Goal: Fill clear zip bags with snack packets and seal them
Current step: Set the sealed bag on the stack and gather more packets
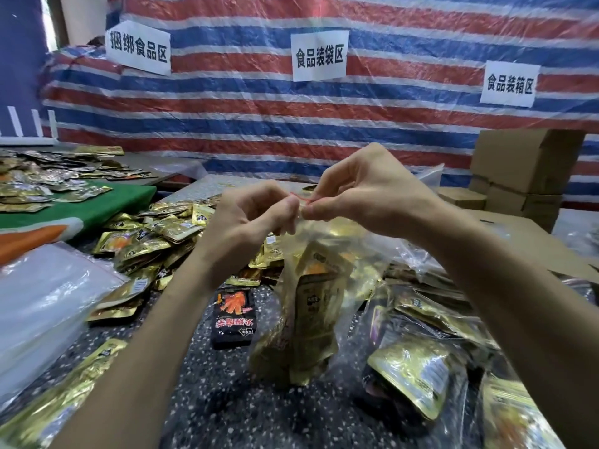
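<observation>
Zip bag (311, 306) hangs vertical, red seal up — L hand (249, 218) & R hand (363, 186) both pinch the seal.

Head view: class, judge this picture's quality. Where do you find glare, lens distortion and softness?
Head view: glare on the gold packets and the clear bag. Head view: the wide lens bows the striped tarp toward the edges. Head view: the left hand and right hand, pinching the bag's top, look sharp; bottom corners turn soft. Head view: even light, faint shadows.
</observation>
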Demonstrator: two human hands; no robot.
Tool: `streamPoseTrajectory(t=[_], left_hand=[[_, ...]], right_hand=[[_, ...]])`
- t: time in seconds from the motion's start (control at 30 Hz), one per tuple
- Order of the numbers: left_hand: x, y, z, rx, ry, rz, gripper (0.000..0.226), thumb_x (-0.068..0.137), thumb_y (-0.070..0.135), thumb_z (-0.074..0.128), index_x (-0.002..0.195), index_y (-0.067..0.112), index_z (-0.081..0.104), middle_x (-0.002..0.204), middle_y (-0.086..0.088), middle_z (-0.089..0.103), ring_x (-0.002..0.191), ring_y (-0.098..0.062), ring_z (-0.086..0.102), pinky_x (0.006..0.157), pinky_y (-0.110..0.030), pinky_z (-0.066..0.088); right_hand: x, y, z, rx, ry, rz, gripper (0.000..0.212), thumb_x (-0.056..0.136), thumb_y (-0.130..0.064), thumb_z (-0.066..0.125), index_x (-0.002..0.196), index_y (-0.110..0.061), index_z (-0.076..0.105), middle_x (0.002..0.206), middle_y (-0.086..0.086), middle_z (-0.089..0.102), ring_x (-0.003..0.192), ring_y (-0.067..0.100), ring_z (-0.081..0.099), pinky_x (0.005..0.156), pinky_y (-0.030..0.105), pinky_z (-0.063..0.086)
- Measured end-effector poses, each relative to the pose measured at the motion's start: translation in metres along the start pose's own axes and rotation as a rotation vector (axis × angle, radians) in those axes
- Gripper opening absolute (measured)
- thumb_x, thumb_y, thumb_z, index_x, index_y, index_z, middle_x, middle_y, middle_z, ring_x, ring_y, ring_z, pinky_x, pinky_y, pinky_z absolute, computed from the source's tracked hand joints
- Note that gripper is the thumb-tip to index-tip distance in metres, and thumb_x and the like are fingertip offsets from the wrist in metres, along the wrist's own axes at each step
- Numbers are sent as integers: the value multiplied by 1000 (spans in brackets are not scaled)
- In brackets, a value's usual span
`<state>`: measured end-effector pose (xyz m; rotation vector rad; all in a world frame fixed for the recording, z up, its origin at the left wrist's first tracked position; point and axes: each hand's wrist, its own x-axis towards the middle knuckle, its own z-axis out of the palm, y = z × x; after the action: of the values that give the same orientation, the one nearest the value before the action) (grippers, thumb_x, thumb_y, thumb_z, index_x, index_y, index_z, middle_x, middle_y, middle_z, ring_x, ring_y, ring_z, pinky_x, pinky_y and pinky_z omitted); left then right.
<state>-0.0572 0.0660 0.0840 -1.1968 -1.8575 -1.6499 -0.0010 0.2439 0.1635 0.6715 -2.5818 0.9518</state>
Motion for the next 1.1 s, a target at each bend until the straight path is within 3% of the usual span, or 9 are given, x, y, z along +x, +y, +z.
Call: streamPoseTrajectory(t=[0.1, 0.2, 0.33, 0.4, 0.5, 0.67, 0.8, 0.97, 1.1], left_hand=[[0, 3, 2, -4, -38, 21, 12, 96, 16, 57, 88, 15, 65, 74, 0, 66, 71, -15, 62, 66, -26, 51], [0, 4, 4, -59, -42, 46, 6, 94, 15, 62, 89, 17, 64, 76, 5, 67, 72, -10, 62, 69, -19, 51], [-1, 7, 8, -149, -23, 77, 9, 92, 11, 63, 86, 17, 67, 74, 4, 67, 71, -14, 61, 70, -24, 50], [-2, 10, 10, -219, -13, 57, 8, 89, 15, 64, 83, 19, 68, 73, 2, 67, 72, -17, 60, 72, -28, 50], [-3, 17, 14, -226, -10, 39, 6, 87, 16, 64, 82, 17, 66, 71, 2, 64, 69, -18, 58, 69, -30, 49], [-14, 35, 20, -146, -35, 18, 10, 92, 11, 58, 85, 11, 65, 70, 1, 63, 66, -13, 59, 67, -24, 50], [-23, 57, 15, -49, -85, 61, 7, 92, 16, 65, 88, 11, 67, 73, -9, 65, 67, -15, 61, 66, -29, 52], [-32, 73, 10, 77, -85, 63, 5, 89, 13, 67, 87, 9, 68, 78, -7, 68, 70, -27, 64, 66, -43, 53], [-44, 78, 8, 22, -9, 0, 7, 87, 8, 66, 81, 9, 68, 72, -4, 67, 67, -15, 63, 64, -27, 53]], right_hand=[[-1, -1, -1, 28, 15, 8, 19, 77, -27, 84, 72, -10, 78, 70, 11, 73, 62, 14, 62, 63, 30, 52], [-5, -2, -5, 60, -49, 42, 19, 78, -27, 82, 83, -9, 80, 78, 13, 74, 65, 8, 59, 64, 22, 48], [-12, 0, -13, 75, -117, 90, 31, 75, -35, 80, 91, -9, 79, 87, 14, 76, 76, 13, 65, 81, 36, 57], [-16, 0, -15, 71, -126, 93, 26, 79, -28, 79, 94, -6, 78, 90, 15, 76, 81, 18, 69, 89, 45, 55], [-23, -5, -18, 60, -82, 49, 17, 81, -17, 79, 93, -4, 78, 89, 15, 76, 88, 29, 72, 89, 47, 56], [-40, -16, -24, 45, -80, 10, 11, 82, -12, 78, 92, -6, 78, 88, 11, 77, 87, 28, 73, 86, 48, 57], [-58, -22, -27, 42, -84, -2, 10, 84, -17, 78, 93, -12, 79, 88, 2, 78, 85, 18, 73, 85, 40, 59], [-79, -24, -23, 21, -30, 3, 6, 84, -18, 78, 88, -13, 78, 83, 0, 76, 81, 16, 71, 76, 27, 56], [-93, -19, -25, -81, -10, 50, 4, 84, -22, 78, 87, -21, 76, 83, -9, 73, 79, 4, 67, 72, 22, 56]])
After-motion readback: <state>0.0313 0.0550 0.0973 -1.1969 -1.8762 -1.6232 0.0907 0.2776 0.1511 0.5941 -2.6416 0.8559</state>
